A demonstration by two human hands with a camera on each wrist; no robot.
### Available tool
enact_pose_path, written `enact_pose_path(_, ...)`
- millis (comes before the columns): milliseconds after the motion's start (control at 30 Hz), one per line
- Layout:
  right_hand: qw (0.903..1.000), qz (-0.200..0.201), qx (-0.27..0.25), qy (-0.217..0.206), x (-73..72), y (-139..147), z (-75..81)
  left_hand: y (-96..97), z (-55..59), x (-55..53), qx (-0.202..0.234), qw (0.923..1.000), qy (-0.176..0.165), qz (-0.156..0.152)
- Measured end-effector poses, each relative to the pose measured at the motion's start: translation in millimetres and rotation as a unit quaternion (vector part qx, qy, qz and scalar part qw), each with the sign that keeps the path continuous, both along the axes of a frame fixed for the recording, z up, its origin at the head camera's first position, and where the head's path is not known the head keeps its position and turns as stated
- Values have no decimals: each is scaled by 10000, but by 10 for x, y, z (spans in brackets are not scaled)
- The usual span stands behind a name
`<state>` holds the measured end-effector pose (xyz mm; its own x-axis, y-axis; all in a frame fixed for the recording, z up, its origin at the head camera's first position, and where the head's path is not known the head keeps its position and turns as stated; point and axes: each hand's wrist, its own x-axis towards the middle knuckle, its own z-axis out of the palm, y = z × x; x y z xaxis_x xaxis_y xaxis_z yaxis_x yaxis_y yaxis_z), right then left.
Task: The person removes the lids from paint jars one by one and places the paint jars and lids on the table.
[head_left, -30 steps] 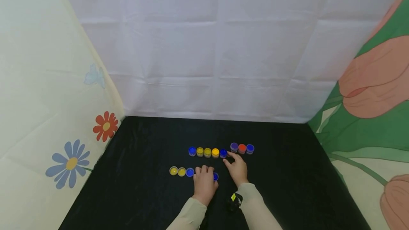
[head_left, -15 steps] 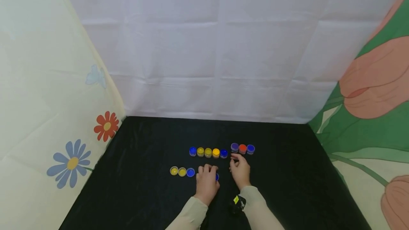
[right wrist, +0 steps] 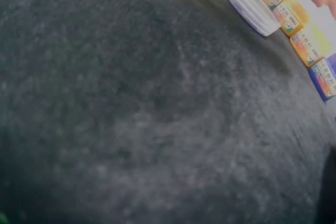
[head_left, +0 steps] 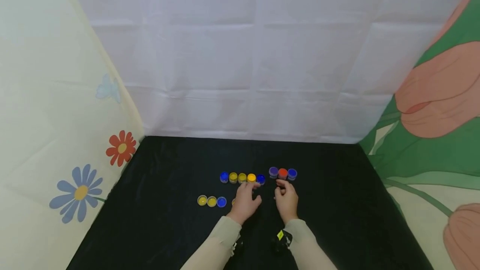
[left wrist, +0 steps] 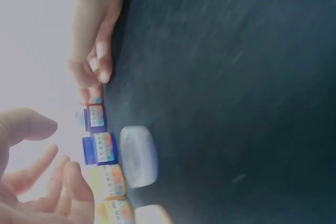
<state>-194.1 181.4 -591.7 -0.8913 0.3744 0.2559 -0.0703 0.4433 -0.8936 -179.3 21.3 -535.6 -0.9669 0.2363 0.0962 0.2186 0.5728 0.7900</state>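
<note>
My left hand point(head_left: 244, 204), its fingers spread and holding nothing, hovers between two rows of small paint pots. In the left wrist view its thumb and fingers point(left wrist: 76, 182) are apart beside a blue pot point(left wrist: 100, 149). The right hand point(head_left: 287, 204) has loosely bent fingers just in front of a red pot point(head_left: 283, 173); I see nothing in its grasp. Next to the red pot stand a purple pot point(head_left: 273, 173) and a blue-lidded pot point(head_left: 292, 174). The back row runs from a blue pot point(head_left: 224, 177) through yellow ones to another blue pot point(head_left: 260, 179).
In front lie yellow point(head_left: 202, 200) and blue point(head_left: 221, 201) round pieces in a row, its right end hidden by the left hand. A pale translucent piece point(left wrist: 139, 157) sits beside the pots. Black cloth point(head_left: 168, 236) covers the table; a white sheet point(head_left: 240, 74) hangs behind.
My right hand has drawn away from the blue pot at the back row's right end, moving right. My left hand has left the front row's right part and shifted forward, fingers opening.
</note>
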Motion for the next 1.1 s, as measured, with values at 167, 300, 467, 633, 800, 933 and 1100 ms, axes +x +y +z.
enact_pose_path(167,9999,-39,-69,-129,-32,0,6,67,102,-234,-239,9985,483,-78)
enact_pose_path(300,9998,-117,-1,-187,-68,10,-3,157,136,-404,-946,9885,1183,31)
enact_pose_path(467,9994,-124,242,-211,-70,7,-16,261,94,-523,-1476,9844,954,48)
enact_pose_path(633,9982,-101,552,-208,-89,-4,-39,350,10,-607,-1724,9829,641,-30)
enact_pose_path(800,9976,-133,610,-295,-123,-9,-73,435,-8,-661,-2177,9716,921,-132)
enact_pose_path(933,9978,-57,525,-399,-102,-12,-68,478,25,-673,-2452,9650,889,-275)
enact_pose_path(1100,9983,15,498,-298,-77,-17,-64,505,3,-690,-2619,9604,855,-417)
